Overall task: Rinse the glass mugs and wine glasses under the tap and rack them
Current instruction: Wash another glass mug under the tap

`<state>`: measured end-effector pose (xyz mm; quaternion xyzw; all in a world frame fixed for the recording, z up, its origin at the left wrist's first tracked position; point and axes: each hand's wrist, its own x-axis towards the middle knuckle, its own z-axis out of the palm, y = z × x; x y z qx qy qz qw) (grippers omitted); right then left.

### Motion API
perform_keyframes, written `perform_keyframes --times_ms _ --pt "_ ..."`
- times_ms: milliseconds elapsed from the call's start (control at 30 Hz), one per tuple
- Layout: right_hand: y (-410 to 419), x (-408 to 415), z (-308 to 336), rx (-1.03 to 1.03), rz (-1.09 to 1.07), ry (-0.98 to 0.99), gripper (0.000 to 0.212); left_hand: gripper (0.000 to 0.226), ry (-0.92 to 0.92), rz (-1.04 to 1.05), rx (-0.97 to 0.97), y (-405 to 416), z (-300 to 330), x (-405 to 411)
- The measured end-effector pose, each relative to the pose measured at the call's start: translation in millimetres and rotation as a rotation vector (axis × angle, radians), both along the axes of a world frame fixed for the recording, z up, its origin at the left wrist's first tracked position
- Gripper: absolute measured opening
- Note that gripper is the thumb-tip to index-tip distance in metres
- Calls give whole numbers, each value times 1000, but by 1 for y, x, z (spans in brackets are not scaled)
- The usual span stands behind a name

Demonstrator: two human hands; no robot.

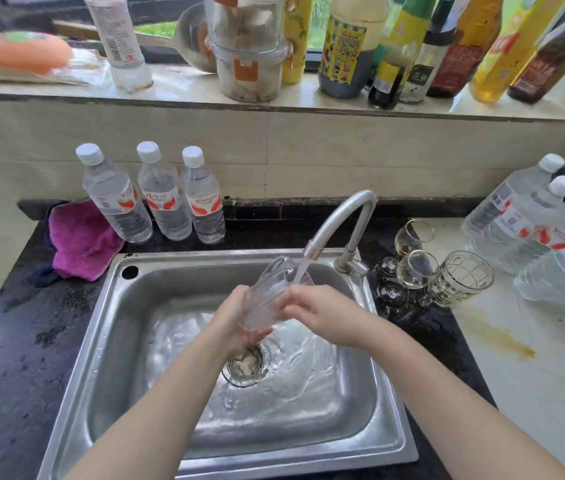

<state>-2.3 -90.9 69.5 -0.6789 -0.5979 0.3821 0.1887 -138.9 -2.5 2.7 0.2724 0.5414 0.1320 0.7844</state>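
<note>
Your left hand cups the base of a clear ribbed glass mug, fingers curled under and round its lower end, while your right hand grips its side with fingers wrapped against the wall. The mug lies between both palms, tilted, with its mouth up and away from you, right under the curved silver tap, whose stream runs in at the rim. It looks transparent and wet, with vertical facets. It is held above the stainless steel sink, over the round drain strainer. On the counter to your right stand two stemmed wine glasses and a second clear glass mug, near large water bottles.
</note>
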Motion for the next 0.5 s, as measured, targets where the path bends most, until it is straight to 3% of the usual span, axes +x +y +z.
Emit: perform_keyframes --times_ms 67,167,200,333,367,500 --pt "5 4 1 -3 -71 31 18 35 -32 -5 8 -5 2 -1" --pt "15 3 -1 16 -395 353 25 30 25 -6 264 -13 2 7" --pt "14 2 0 41 -402 363 27 27 58 0 295 -12 2 9" --pt "8 9 8 -71 13 38 17 16 -11 33 35 4 3 4" --pt "9 12 7 -87 21 13 16 16 -19 1 19 3 3 2" --pt "18 6 5 11 -387 264 21 38 93 -44 157 -13 4 6"
